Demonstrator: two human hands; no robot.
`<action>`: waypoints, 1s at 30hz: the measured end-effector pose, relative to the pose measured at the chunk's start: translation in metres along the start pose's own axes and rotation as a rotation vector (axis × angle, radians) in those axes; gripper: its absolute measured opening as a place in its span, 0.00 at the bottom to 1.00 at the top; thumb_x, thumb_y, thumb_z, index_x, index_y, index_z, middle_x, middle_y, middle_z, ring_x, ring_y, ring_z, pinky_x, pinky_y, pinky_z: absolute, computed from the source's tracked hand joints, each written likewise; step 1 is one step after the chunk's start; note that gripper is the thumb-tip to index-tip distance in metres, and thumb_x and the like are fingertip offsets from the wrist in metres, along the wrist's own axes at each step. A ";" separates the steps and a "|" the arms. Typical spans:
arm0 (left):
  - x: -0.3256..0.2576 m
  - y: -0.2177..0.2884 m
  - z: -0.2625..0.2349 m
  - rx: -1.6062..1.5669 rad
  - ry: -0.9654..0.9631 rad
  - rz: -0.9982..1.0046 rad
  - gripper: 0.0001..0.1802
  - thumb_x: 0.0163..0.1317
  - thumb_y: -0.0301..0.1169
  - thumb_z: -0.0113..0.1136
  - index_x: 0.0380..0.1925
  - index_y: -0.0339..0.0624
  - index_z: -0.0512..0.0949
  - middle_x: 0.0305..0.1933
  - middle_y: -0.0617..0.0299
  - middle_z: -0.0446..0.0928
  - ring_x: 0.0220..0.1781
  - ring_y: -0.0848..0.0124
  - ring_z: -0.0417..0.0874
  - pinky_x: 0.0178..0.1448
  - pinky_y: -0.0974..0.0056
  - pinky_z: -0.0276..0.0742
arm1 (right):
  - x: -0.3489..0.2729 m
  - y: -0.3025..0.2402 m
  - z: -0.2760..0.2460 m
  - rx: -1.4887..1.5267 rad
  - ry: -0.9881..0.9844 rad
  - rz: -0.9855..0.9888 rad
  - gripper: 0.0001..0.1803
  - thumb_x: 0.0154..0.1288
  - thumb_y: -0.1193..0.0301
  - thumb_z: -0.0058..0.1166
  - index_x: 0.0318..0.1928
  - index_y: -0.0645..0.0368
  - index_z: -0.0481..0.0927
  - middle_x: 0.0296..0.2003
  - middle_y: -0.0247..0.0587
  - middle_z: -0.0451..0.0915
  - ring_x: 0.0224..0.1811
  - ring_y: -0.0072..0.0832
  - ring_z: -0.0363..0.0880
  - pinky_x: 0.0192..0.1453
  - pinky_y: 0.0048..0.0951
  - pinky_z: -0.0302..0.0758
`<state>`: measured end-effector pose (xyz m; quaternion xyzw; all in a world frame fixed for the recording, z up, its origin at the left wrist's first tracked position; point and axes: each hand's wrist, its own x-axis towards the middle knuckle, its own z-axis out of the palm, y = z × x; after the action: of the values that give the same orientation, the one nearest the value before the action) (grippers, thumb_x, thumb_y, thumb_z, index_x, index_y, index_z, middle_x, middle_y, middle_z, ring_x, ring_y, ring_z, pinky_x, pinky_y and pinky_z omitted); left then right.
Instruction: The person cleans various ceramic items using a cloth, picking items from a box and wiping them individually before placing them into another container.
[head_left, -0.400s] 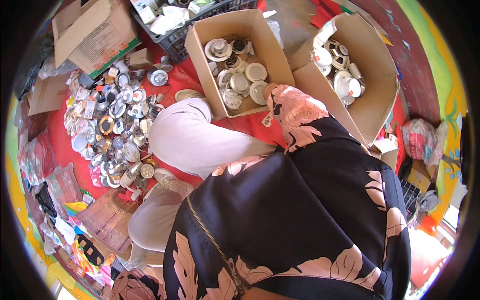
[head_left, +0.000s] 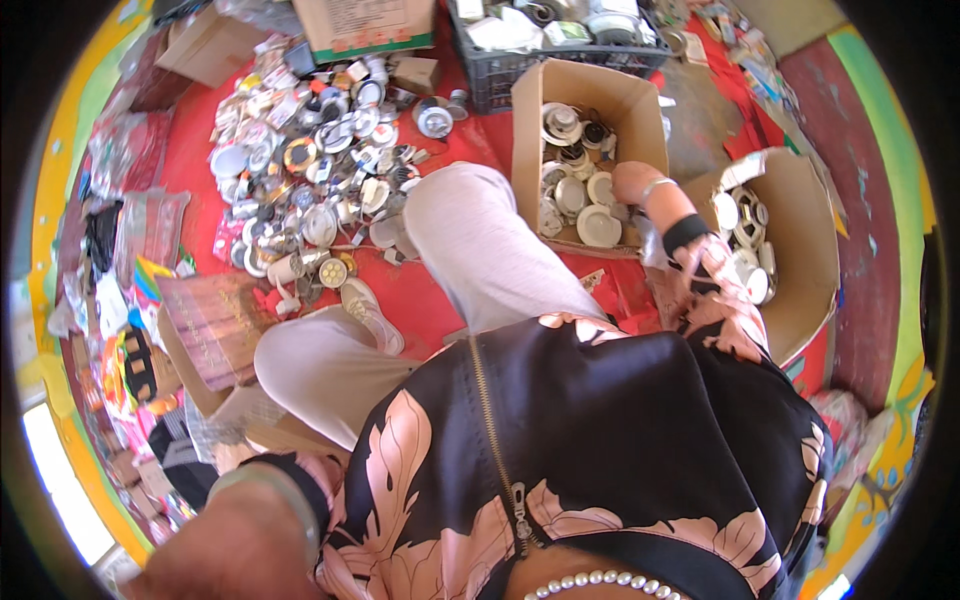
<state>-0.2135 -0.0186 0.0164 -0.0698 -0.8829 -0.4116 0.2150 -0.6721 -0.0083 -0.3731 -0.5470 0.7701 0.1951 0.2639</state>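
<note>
She sits on the red floor covering (head_left: 190, 160) with her right hand (head_left: 632, 183) reaching down into the cardboard box (head_left: 590, 95) just beyond her knee, resting among the round white light fittings (head_left: 598, 225) inside, though from here I cannot tell whether its fingers are apart or closed on one. Her left hand is out of sight, only the forearm (head_left: 240, 540) showing at the near left edge. A second open box (head_left: 800, 250) of similar fittings stands right of her arm, and a loose heap of metal fittings (head_left: 310, 190) spreads far left.
</note>
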 end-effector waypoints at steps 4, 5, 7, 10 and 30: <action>0.020 -0.032 0.018 0.459 0.229 -0.355 0.04 0.45 0.24 0.49 0.22 0.41 0.73 0.25 0.53 0.72 0.23 0.63 0.69 0.32 0.57 0.65 | -0.081 -0.048 -0.097 -0.054 0.354 -0.228 0.14 0.54 0.70 0.43 0.38 0.57 0.80 0.33 0.53 0.79 0.37 0.48 0.77 0.44 0.44 0.73; 0.026 -0.047 0.021 0.015 0.167 -0.428 0.05 0.41 0.25 0.52 0.22 0.40 0.75 0.28 0.52 0.73 0.26 0.64 0.71 0.37 0.60 0.66 | -0.098 -0.052 -0.108 0.001 0.514 -0.229 0.14 0.54 0.70 0.43 0.37 0.58 0.80 0.31 0.53 0.78 0.36 0.48 0.77 0.42 0.43 0.73; 0.028 -0.042 0.026 -0.558 0.248 -0.608 0.10 0.38 0.25 0.56 0.26 0.37 0.75 0.33 0.53 0.74 0.33 0.66 0.73 0.44 0.66 0.65 | -0.129 -0.088 -0.147 0.126 0.794 -0.375 0.14 0.54 0.70 0.43 0.37 0.58 0.80 0.29 0.53 0.78 0.34 0.48 0.77 0.40 0.41 0.74; 0.017 -0.039 0.030 -0.901 0.412 -0.641 0.13 0.40 0.25 0.56 0.30 0.34 0.74 0.36 0.54 0.73 0.37 0.68 0.72 0.46 0.69 0.64 | -0.150 -0.152 -0.188 0.264 0.961 -0.638 0.14 0.54 0.69 0.44 0.38 0.56 0.80 0.31 0.52 0.78 0.33 0.48 0.76 0.38 0.40 0.74; -0.010 -0.131 -0.012 -1.278 0.504 -0.429 0.09 0.51 0.21 0.52 0.35 0.34 0.72 0.35 0.61 0.72 0.37 0.76 0.71 0.44 0.71 0.66 | 0.145 -0.335 -0.179 -0.223 0.265 -0.489 0.22 0.49 0.61 0.46 0.43 0.59 0.80 0.43 0.50 0.78 0.46 0.43 0.78 0.47 0.38 0.74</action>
<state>-0.2403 -0.1122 -0.0724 0.0899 -0.3872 -0.8847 0.2436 -0.4276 -0.3300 -0.3260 -0.7628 0.6169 0.1361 0.1384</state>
